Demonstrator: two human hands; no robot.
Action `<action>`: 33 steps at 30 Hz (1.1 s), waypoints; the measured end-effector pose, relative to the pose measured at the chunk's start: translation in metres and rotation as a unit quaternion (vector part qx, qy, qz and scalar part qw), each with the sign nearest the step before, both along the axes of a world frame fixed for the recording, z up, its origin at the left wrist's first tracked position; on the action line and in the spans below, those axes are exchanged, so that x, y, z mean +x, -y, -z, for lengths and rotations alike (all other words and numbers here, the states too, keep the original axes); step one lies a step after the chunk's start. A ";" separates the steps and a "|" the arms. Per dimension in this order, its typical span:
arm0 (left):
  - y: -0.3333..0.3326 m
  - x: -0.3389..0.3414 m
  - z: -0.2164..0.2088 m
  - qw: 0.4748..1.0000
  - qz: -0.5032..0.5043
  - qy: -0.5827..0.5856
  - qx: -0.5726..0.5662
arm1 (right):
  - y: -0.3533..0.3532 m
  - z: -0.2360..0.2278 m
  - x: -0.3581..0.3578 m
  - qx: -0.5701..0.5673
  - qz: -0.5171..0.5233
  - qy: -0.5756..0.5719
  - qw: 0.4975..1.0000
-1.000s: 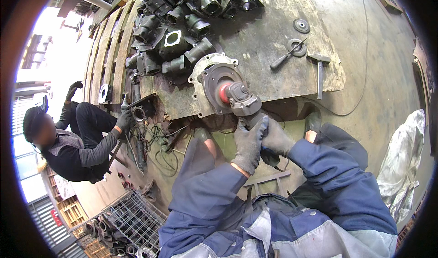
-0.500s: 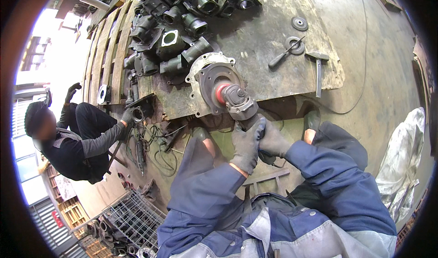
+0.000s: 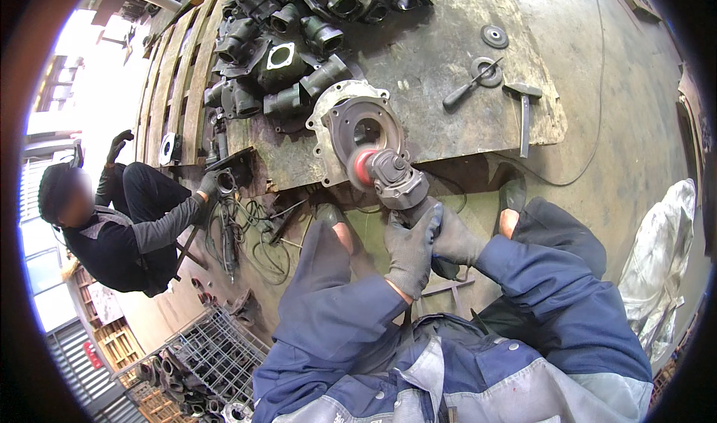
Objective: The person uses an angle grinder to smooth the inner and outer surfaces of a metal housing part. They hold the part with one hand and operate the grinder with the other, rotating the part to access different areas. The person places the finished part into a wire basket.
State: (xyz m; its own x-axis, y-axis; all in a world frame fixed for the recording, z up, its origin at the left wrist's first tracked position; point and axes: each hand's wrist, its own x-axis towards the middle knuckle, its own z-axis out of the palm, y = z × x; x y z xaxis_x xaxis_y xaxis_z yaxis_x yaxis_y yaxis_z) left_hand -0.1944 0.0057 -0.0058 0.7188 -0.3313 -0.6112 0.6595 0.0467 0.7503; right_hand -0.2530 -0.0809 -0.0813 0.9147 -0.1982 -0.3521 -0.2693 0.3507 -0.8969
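Both my gloved hands are wrapped round an angle grinder (image 3: 396,176). My left hand (image 3: 410,249) grips its body close behind the head, and my right hand (image 3: 457,238) closes on it just to the right. The grinder's red-centred disc (image 3: 362,167), blurred at its rim, is at the near edge of a round metal flange (image 3: 349,121); whether it touches I cannot tell. This flange has a large central hole and bolt ears, and it lies over a paler flange plate (image 3: 323,116) at the table's front edge.
Dark cast pipe fittings (image 3: 284,64) are heaped on the worn table (image 3: 441,135). A hammer (image 3: 524,116), a dark-handled tool (image 3: 467,89) and a disc (image 3: 494,36) lie at its right. Leftward, a person (image 3: 112,221) crouches beside cables (image 3: 258,236). A wire basket (image 3: 216,348) stands lower left.
The grinder and both hands have shifted slightly nearer and to the right. The flange's central hole, covered before by the grinder's disc, now shows.
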 end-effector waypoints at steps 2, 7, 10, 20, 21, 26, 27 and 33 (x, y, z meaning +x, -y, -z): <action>0.001 -0.003 0.000 1.000 -0.001 -0.003 0.007 | -0.004 0.001 0.004 0.217 0.094 -0.009 0.972; 0.008 -0.009 0.006 0.998 0.036 0.019 0.041 | 0.003 -0.014 -0.018 0.039 0.045 -0.042 0.997; 0.010 -0.011 0.008 0.999 0.028 0.005 0.044 | 0.010 -0.009 -0.029 -0.036 0.009 -0.066 0.997; 0.030 -0.009 0.009 0.989 0.118 -0.081 0.030 | 0.016 -0.002 -0.040 -0.032 0.084 -0.084 0.992; 0.031 -0.009 0.009 0.991 0.118 -0.047 0.033 | 0.017 -0.008 -0.039 -0.035 0.082 -0.085 0.992; 0.034 0.001 0.010 0.991 0.126 0.004 0.033 | 0.021 -0.021 -0.023 -0.003 0.107 -0.089 0.990; 0.035 0.003 0.009 0.993 0.113 0.011 0.013 | 0.022 -0.023 -0.020 0.027 0.124 -0.123 0.984; 0.036 0.027 0.009 0.984 0.157 0.065 0.053 | 0.037 -0.038 -0.001 0.051 0.122 -0.105 0.986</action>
State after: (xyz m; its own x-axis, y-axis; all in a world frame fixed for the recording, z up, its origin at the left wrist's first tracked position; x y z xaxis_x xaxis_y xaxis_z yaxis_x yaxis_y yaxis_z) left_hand -0.1674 -0.0301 -0.0153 0.6662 -0.4893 -0.5629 0.5264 -0.2261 0.8196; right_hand -0.2540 -0.1176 -0.0437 0.7497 -0.3566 -0.5575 -0.3411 0.5136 -0.7873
